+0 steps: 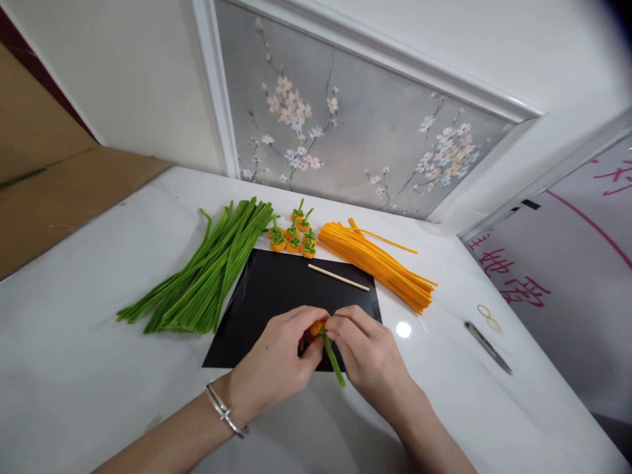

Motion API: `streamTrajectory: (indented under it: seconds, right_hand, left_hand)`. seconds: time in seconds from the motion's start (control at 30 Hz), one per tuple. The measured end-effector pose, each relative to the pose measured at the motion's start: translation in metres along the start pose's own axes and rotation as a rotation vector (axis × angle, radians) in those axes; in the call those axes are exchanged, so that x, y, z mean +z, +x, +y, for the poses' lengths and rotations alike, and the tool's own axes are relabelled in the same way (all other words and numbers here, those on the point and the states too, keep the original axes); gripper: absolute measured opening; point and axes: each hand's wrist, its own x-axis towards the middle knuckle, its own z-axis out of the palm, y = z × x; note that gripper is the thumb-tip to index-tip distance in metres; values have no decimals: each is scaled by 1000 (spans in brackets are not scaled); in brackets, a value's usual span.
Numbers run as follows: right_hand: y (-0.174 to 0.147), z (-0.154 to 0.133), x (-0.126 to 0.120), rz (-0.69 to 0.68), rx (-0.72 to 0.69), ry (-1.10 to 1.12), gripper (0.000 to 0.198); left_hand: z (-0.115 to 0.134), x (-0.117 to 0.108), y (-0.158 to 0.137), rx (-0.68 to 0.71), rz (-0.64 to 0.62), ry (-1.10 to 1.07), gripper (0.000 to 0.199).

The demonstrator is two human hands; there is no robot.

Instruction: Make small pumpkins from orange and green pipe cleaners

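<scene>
My left hand (284, 349) is closed around a small orange pipe-cleaner pumpkin (316, 327), most of it hidden by the fingers. From its top a green pipe cleaner (334, 361) hangs down toward me. My right hand (368, 349) pinches at the top of the pumpkin, where the green joins the orange; the fingertips cover just what they grip. Both hands are over the near part of a black mat (276, 289). Beyond the mat stand several finished-looking small orange pumpkins (293, 243) with green tops and stems.
A bundle of green pipe cleaners (202, 276) lies left of the mat, an orange bundle (380, 263) at its right. Across the mat rests a thin wooden stick (338, 277). Tweezers (488, 347) and pale rings (488, 317) lie far right. A framed floral panel (345, 118) stands behind.
</scene>
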Motion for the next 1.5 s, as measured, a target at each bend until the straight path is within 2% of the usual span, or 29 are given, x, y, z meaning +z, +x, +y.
streamTrajectory:
  seconds: [0.2, 0.4, 0.53, 0.63, 0.67, 0.77, 0.87, 1.0, 1.17, 1.23, 1.37, 1.5]
  right_hand:
    - [-1, -4, 1, 26, -92, -165, 26]
    - [0, -7, 2, 68, -150, -239, 24]
    - [1, -4, 0, 159, -32, 7, 20]
    - [-2, -3, -4, 209, 179, 262, 17]
    - [-4, -3, -4, 177, 268, 373, 17]
    - [-6, -5, 2, -36, 502, 735, 22]
    - [-1, -8, 12, -122, 609, 938, 25]
    - [6, -9, 21, -107, 618, 1029, 22]
    - [6, -4, 26, -44, 516, 985, 17]
    - [4, 1, 27, 32, 493, 902, 18]
    - [5, 10, 23, 218, 566, 795, 20]
    - [12, 15, 14, 256, 571, 1151, 22]
  left_hand:
    - [3, -3, 0, -9, -51, 3, 20]
    - [1, -3, 2, -75, -56, -128, 21]
    - [-7, -2, 2, -108, -14, -250, 29]
    - [-12, -1, 2, -123, 61, -256, 32]
    - [-13, -1, 2, -108, 98, -218, 32]
    - [-16, -2, 1, 3, 206, -43, 32]
    - [-18, -2, 0, 155, 277, 80, 33]
    - [-19, -3, 1, 291, 328, 127, 36]
    - [-18, -5, 0, 394, 345, 105, 43]
    - [-19, -5, 1, 356, 343, 73, 47]
    - [-25, -4, 6, 144, 331, -79, 41]
    - [-31, 1, 9, 81, 243, -108, 26]
